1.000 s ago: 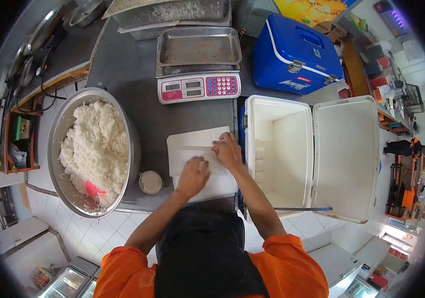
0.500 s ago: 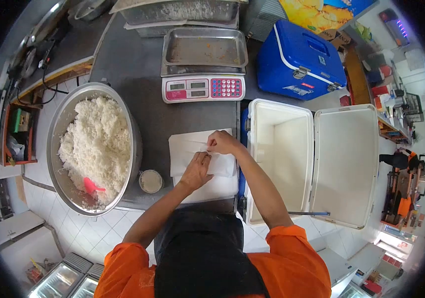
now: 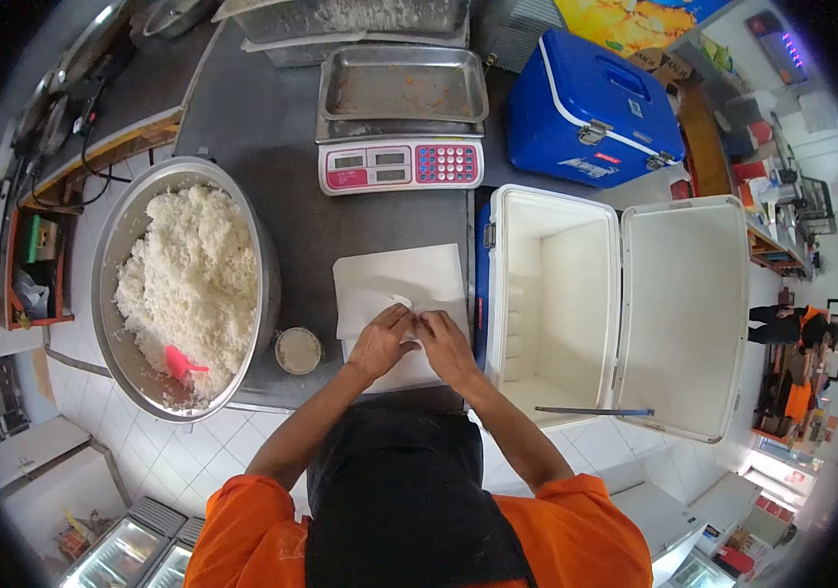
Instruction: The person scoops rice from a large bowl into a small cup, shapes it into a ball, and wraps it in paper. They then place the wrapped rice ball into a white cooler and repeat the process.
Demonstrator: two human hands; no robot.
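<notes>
White paper sheets (image 3: pixel 399 269) lie stacked on the dark table, with a raised, creased fold near the middle. My left hand (image 3: pixel 382 341) is closed at that fold, its fingertips pinching the paper. Close beside it, my right hand (image 3: pixel 445 343) is also closed on the paper, fingers bent down. Anything under the fold is hidden by my hands. Left of the paper stands a small round cup (image 3: pixel 298 351) with whitish contents. Farther left, a large metal pot (image 3: pixel 117 338) holds a heap of cooked rice (image 3: pixel 194 274), with a pink scoop (image 3: pixel 182 363) in it.
A scale (image 3: pixel 401 165) with a metal tray (image 3: pixel 404 83) on top stands beyond the paper. To the right is an open cooler (image 3: pixel 517 294), its lid (image 3: pixel 684 314) swung outward. A closed blue cooler (image 3: pixel 595 108) sits behind it. Another person (image 3: pixel 801 328) is at far right.
My right hand has moved down toward me, bringing the paper's fold with it, and now sits level with my left hand. The view has shifted slightly.
</notes>
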